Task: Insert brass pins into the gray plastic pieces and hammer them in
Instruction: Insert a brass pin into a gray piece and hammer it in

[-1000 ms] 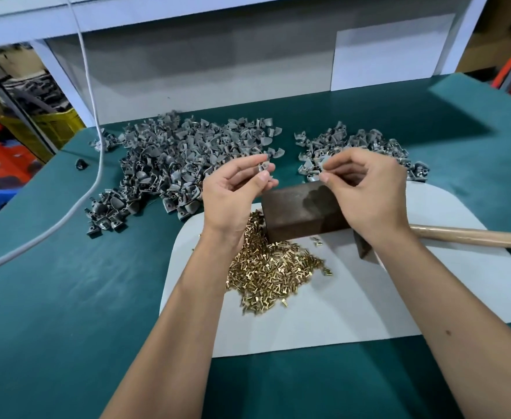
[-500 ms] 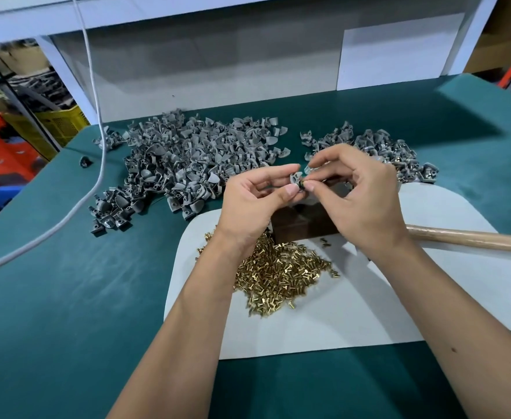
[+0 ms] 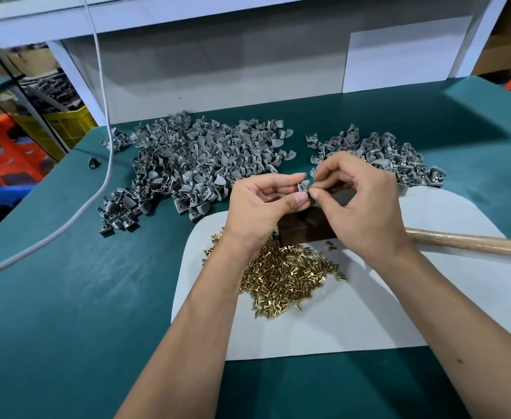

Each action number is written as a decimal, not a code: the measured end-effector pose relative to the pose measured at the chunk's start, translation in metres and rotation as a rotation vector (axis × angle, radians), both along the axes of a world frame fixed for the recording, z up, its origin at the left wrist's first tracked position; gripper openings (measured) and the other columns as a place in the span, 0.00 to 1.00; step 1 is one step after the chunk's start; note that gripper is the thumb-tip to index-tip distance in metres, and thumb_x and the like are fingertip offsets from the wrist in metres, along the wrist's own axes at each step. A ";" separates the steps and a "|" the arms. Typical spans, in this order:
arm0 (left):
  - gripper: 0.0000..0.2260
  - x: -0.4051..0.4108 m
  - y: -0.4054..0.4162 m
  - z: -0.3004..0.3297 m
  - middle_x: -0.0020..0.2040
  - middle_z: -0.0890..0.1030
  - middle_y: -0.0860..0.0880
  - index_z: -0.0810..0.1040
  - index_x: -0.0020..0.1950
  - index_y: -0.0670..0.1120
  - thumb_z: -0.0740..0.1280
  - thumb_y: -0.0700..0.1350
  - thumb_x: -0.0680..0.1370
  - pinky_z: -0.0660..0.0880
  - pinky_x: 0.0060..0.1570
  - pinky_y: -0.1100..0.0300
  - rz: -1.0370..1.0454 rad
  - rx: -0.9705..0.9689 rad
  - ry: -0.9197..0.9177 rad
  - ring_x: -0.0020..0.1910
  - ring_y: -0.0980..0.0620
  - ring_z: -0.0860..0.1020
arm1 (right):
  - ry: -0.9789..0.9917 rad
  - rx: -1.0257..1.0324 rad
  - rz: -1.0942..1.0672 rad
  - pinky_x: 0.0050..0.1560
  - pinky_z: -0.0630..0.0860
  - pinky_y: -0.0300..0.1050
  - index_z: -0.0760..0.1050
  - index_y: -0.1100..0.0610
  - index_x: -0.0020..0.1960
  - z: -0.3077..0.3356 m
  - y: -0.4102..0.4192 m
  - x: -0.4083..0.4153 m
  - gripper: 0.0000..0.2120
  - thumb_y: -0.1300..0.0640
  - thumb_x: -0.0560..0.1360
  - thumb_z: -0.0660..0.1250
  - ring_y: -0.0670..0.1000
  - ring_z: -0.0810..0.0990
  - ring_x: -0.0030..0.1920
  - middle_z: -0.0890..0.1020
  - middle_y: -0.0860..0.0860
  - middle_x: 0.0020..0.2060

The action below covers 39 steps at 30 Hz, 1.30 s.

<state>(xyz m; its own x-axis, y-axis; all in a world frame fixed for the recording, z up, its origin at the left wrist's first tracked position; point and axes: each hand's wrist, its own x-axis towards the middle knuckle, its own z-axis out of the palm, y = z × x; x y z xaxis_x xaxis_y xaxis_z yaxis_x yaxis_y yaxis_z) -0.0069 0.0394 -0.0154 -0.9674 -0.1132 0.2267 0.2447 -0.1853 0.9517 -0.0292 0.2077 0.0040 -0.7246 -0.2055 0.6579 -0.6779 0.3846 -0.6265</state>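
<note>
**Pin insertion step, both hands at 1 gray piece above the block**

Left hand (image 3: pixel 260 207) pinches 1 gray plastic piece (image 3: pixel 303 187) between thumb and forefinger, held in the air just above the dark metal block (image 3: pixel 305 229). Right hand (image 3: pixel 360 204) meets it from the right, thumb and forefinger tips closed together at the piece's edge; they seem to be pinching a brass pin, but the pin itself is too small and hidden to confirm. Fingers of both hands curled, none spread.

Step in hand, as judged: seating the pin in the piece by hand. Hammering not yet begun.

Relative to the block:
- loose brass pins heap (image 3: pixel 281 273) just in front, on the white sheet (image 3: pixel 369 313)
- hammer handle (image 3: pixel 471 244) runs off to the right, untouched; head hidden behind the right hand
- big pile of gray pieces (image 3: pixel 193 164) behind and left, on the green table (image 3: pixel 66 313)
- smaller pile of gray pieces (image 3: pixel 378 152) behind and right; some glints there, likely finished ones, can't tell for sure
- white cable (image 3: pixel 103 116) far left

Next move, likely: line the pin up with the hole and press it in straight, set the piece down on the block with the pin upward, free the right hand for the hammer. A tilted pin would likely jam or bend.
</note>
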 end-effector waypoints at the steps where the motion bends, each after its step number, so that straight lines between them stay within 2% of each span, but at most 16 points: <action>1: 0.14 0.000 0.001 0.000 0.43 0.86 0.41 0.83 0.55 0.36 0.73 0.26 0.72 0.84 0.47 0.58 0.002 0.006 -0.004 0.41 0.49 0.85 | 0.012 0.015 -0.001 0.46 0.79 0.39 0.79 0.54 0.46 0.000 0.000 0.000 0.09 0.64 0.71 0.75 0.45 0.83 0.42 0.83 0.44 0.38; 6: 0.13 0.001 0.004 0.001 0.41 0.87 0.42 0.84 0.52 0.38 0.74 0.26 0.71 0.84 0.46 0.58 0.024 0.030 -0.015 0.40 0.49 0.86 | 0.062 0.070 -0.030 0.41 0.76 0.38 0.77 0.56 0.41 -0.001 -0.002 0.002 0.09 0.67 0.70 0.73 0.45 0.79 0.39 0.81 0.46 0.35; 12: 0.13 0.002 0.008 0.002 0.40 0.86 0.44 0.85 0.50 0.40 0.74 0.26 0.70 0.84 0.45 0.58 0.039 -0.030 -0.011 0.40 0.50 0.85 | 0.065 0.105 -0.023 0.42 0.77 0.42 0.78 0.56 0.41 0.000 0.000 0.001 0.09 0.69 0.70 0.71 0.47 0.79 0.39 0.81 0.47 0.36; 16: 0.12 -0.001 0.006 0.004 0.45 0.86 0.40 0.86 0.50 0.42 0.78 0.30 0.70 0.83 0.53 0.54 0.125 -0.234 0.015 0.44 0.48 0.84 | -0.020 0.147 0.021 0.46 0.80 0.43 0.80 0.55 0.44 0.006 0.009 -0.005 0.07 0.66 0.72 0.74 0.45 0.82 0.41 0.83 0.46 0.38; 18: 0.10 -0.001 0.007 0.003 0.44 0.87 0.45 0.86 0.48 0.44 0.78 0.32 0.70 0.82 0.53 0.55 0.164 -0.374 0.056 0.45 0.50 0.86 | -0.134 0.135 0.097 0.49 0.81 0.40 0.81 0.55 0.48 0.012 0.017 -0.008 0.07 0.63 0.73 0.75 0.43 0.84 0.44 0.85 0.44 0.40; 20: 0.09 0.000 0.009 0.001 0.41 0.87 0.54 0.86 0.45 0.45 0.78 0.33 0.70 0.80 0.52 0.63 0.181 -0.468 0.070 0.46 0.57 0.85 | -0.225 0.149 0.121 0.50 0.80 0.39 0.80 0.52 0.49 0.019 0.030 -0.011 0.06 0.59 0.74 0.75 0.43 0.85 0.44 0.86 0.44 0.39; 22: 0.07 -0.001 0.009 0.000 0.41 0.87 0.58 0.87 0.44 0.46 0.79 0.35 0.71 0.78 0.52 0.67 0.189 -0.515 0.037 0.47 0.63 0.84 | -0.248 0.293 0.058 0.46 0.79 0.39 0.81 0.50 0.45 0.027 0.049 -0.018 0.05 0.55 0.74 0.76 0.44 0.84 0.40 0.84 0.44 0.37; 26: 0.06 -0.002 0.000 0.000 0.54 0.86 0.55 0.88 0.42 0.51 0.80 0.41 0.71 0.75 0.66 0.57 0.191 -0.564 -0.073 0.55 0.63 0.82 | -0.466 0.891 -0.039 0.38 0.73 0.40 0.78 0.48 0.40 0.038 0.089 -0.029 0.08 0.52 0.69 0.78 0.43 0.80 0.37 0.82 0.43 0.33; 28: 0.06 -0.002 0.000 0.001 0.56 0.85 0.53 0.88 0.41 0.53 0.80 0.41 0.71 0.74 0.68 0.53 0.169 -0.542 -0.108 0.57 0.62 0.81 | -0.546 1.069 -0.031 0.37 0.71 0.41 0.76 0.48 0.39 0.033 0.095 -0.028 0.11 0.52 0.68 0.79 0.44 0.78 0.36 0.80 0.43 0.34; 30: 0.07 -0.001 0.000 0.002 0.56 0.85 0.53 0.88 0.40 0.53 0.80 0.41 0.71 0.74 0.68 0.49 0.156 -0.514 -0.123 0.58 0.60 0.82 | -0.558 1.004 -0.004 0.40 0.75 0.45 0.75 0.49 0.38 0.027 0.095 -0.026 0.12 0.54 0.69 0.80 0.49 0.79 0.37 0.80 0.44 0.34; 32: 0.07 -0.001 -0.001 0.002 0.56 0.85 0.53 0.88 0.42 0.53 0.81 0.41 0.70 0.75 0.67 0.51 0.158 -0.497 -0.128 0.58 0.59 0.82 | -0.532 0.965 0.017 0.43 0.77 0.47 0.77 0.50 0.38 0.024 0.096 -0.025 0.10 0.56 0.71 0.79 0.48 0.80 0.38 0.82 0.45 0.35; 35: 0.07 -0.001 -0.001 0.002 0.58 0.84 0.53 0.87 0.43 0.52 0.80 0.41 0.71 0.73 0.60 0.62 0.150 -0.503 -0.124 0.58 0.63 0.80 | -0.496 0.929 -0.025 0.45 0.77 0.48 0.78 0.52 0.42 0.026 0.106 -0.028 0.07 0.58 0.75 0.75 0.46 0.81 0.40 0.83 0.45 0.37; 37: 0.06 -0.001 -0.001 0.002 0.58 0.84 0.53 0.87 0.42 0.51 0.79 0.41 0.71 0.71 0.55 0.67 0.142 -0.519 -0.129 0.58 0.65 0.80 | -0.531 0.756 -0.036 0.48 0.79 0.53 0.76 0.54 0.44 0.032 0.110 -0.028 0.06 0.61 0.78 0.71 0.51 0.82 0.40 0.84 0.48 0.37; 39: 0.05 -0.002 -0.002 0.002 0.59 0.84 0.54 0.87 0.41 0.50 0.79 0.41 0.72 0.69 0.52 0.72 0.140 -0.540 -0.136 0.57 0.66 0.79 | -0.512 0.571 -0.044 0.47 0.77 0.55 0.75 0.54 0.46 0.041 0.105 -0.026 0.05 0.59 0.80 0.68 0.53 0.79 0.39 0.83 0.49 0.37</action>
